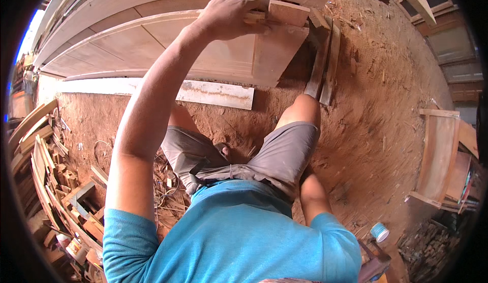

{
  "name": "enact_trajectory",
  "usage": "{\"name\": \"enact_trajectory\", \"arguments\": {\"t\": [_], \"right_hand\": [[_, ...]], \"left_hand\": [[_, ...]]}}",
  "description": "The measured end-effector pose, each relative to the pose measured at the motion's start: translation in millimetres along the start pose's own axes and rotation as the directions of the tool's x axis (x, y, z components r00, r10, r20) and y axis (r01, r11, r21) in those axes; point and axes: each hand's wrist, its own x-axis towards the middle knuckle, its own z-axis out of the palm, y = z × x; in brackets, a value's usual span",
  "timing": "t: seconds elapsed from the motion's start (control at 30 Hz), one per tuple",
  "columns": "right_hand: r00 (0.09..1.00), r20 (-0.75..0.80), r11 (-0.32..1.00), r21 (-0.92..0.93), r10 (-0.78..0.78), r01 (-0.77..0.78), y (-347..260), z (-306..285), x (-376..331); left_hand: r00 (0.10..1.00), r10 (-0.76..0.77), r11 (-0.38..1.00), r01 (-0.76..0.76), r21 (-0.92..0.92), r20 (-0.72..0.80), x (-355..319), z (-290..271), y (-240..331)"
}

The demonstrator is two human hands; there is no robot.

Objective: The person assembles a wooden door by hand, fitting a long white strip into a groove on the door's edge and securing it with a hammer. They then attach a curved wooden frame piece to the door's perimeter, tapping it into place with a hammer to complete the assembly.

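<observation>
My left hand (231, 17) reaches far forward to the top edge of a long wooden door panel (213, 54) standing on its side. Its fingers and thumb close around a small piece of wood (255, 15) at that edge. Just right of the fingertips, a flat reddish wood block (288, 13) rests at the panel's end corner. My right forearm (312, 194) goes down beside and under my right thigh, which hides the hand.
A pale board (216, 94) lies along the panel's foot. Two narrow wood bars (325, 64) extend from its right end toward my knee. Scrap wood (48, 166) is heaped at left. A wooden frame (439, 156) and a blue-and-white can (379, 231) are at right.
</observation>
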Motion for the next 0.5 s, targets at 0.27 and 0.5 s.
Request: {"name": "enact_trajectory", "arguments": {"t": [0.27,0.5], "right_hand": [[0.997,0.011,0.990,-0.120,-0.079,0.080,-14.6,-31.9,11.2],[0.963,0.030,0.940,-0.209,-0.269,0.270,-138.5,-131.1,-48.5]], "left_hand": [[0.998,0.060,0.998,-0.060,-0.033,-0.006,8.8,1.3,-3.3],[0.993,0.093,0.996,-0.093,0.009,-0.070,-4.1,-0.6,-6.6]]}}
